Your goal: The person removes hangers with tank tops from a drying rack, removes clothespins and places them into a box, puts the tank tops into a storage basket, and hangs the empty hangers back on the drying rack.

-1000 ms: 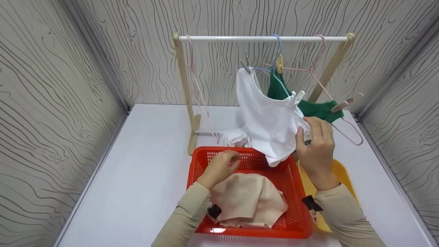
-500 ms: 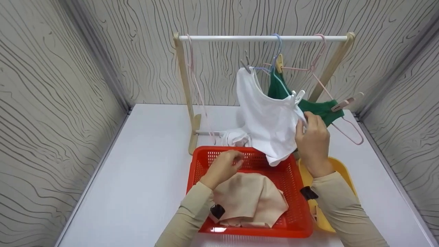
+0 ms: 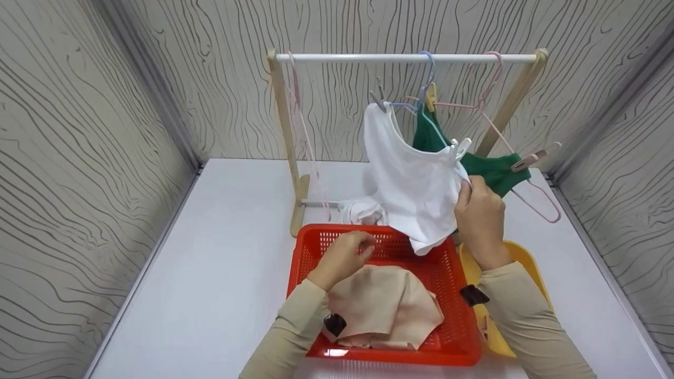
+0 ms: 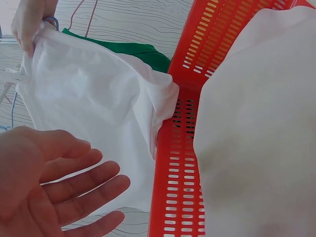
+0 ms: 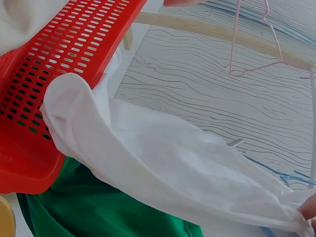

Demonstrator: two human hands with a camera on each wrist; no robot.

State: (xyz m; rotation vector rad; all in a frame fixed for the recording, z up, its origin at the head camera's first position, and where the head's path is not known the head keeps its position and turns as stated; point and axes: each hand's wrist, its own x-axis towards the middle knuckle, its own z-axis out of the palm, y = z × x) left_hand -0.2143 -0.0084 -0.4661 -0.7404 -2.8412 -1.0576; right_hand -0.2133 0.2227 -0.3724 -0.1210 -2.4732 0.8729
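White underpants (image 3: 413, 184) hang at a slant from a blue hanger (image 3: 427, 79). A grey clothespin (image 3: 380, 100) and a white clothespin (image 3: 459, 149) clip their upper edge. My right hand (image 3: 482, 226) pinches the side edge of the underpants just below the white clothespin. In the right wrist view, only fingertips of that hand (image 5: 310, 210) show, on the cloth. My left hand (image 3: 342, 258) hovers over the red basket (image 3: 468, 316), holding nothing. The left wrist view shows its fingers (image 4: 86, 192) loosely extended. Beige folded cloth (image 3: 387, 305) lies in the basket.
Behind hang green underpants (image 3: 495, 171) on a pink hanger (image 3: 545, 202). Another pink hanger (image 3: 310, 142) hangs left on the wooden-ended rack (image 3: 342, 59). A yellow container (image 3: 521, 258) stands right of the basket. A white bundle (image 3: 363, 211) lies behind the basket.
My right hand has moved slightly left and closed its fingers on the underpants' side edge. My left hand has shifted slightly right over the basket and stays free.
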